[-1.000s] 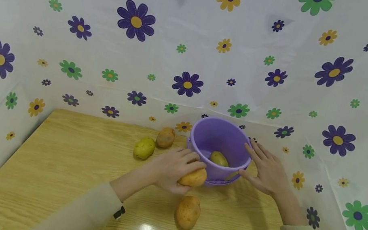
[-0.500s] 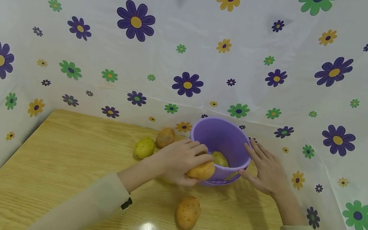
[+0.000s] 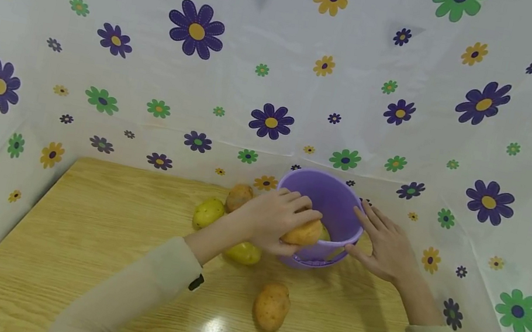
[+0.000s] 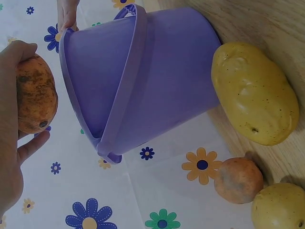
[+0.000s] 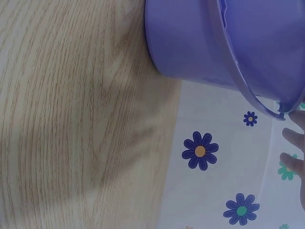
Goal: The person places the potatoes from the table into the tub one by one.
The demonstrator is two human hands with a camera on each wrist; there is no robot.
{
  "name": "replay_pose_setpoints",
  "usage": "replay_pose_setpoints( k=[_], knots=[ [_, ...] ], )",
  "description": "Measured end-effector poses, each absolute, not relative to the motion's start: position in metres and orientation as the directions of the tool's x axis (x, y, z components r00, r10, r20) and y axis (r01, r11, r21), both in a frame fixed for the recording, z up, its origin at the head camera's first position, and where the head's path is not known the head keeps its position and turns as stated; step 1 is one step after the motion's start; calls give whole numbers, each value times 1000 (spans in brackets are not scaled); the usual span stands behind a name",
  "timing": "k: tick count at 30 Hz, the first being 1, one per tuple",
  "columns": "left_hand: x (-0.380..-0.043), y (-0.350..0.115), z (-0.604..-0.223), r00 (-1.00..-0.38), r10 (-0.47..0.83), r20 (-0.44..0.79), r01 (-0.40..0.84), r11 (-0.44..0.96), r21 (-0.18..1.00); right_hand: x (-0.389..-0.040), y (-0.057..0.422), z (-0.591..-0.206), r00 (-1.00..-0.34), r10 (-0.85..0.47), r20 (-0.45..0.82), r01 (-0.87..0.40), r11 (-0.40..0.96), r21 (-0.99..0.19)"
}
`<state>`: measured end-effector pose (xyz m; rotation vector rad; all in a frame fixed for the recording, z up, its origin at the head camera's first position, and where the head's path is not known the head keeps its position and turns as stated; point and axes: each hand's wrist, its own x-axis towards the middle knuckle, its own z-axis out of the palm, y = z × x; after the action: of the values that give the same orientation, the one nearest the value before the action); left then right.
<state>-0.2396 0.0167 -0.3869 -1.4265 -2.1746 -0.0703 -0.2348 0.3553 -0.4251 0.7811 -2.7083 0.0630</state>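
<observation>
My left hand [image 3: 273, 219] grips a tan potato [image 3: 304, 233] above the near left rim of a purple bucket [image 3: 317, 252]. In the left wrist view that potato [image 4: 35, 95] looks brown with dark patches, and it is held apart from the bucket's mouth. My right hand [image 3: 386, 240] rests with straight fingers against the bucket's right side. Inside the bucket, another potato is mostly hidden behind the held one. A yellow potato [image 3: 244, 253] lies on the table below my left wrist.
Left of the bucket lie a yellow potato [image 3: 208, 214] and a brownish potato [image 3: 239, 197]. Another tan potato [image 3: 271, 307] sits nearer on the wooden table [image 3: 115, 234]. A flower-patterned sheet [image 3: 238, 78] rises behind the table and along both sides.
My left hand has moved up and to the right with the potato, from in front of the bucket to over its rim. The yellow potato under my wrist has come into view.
</observation>
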Motion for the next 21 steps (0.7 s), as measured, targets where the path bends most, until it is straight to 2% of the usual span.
replay_pose_setpoints(
  k=[14,21],
  knots=[
    [-258,32,-379,-385,831,401,840,496,-220,-236,357,-427,-790,-514,335,-530,847,52],
    [-265,38,-377,-437,821,367,839,519,-163,-235,356,-426,-795,-505,335,-524,851,41]
  ],
)
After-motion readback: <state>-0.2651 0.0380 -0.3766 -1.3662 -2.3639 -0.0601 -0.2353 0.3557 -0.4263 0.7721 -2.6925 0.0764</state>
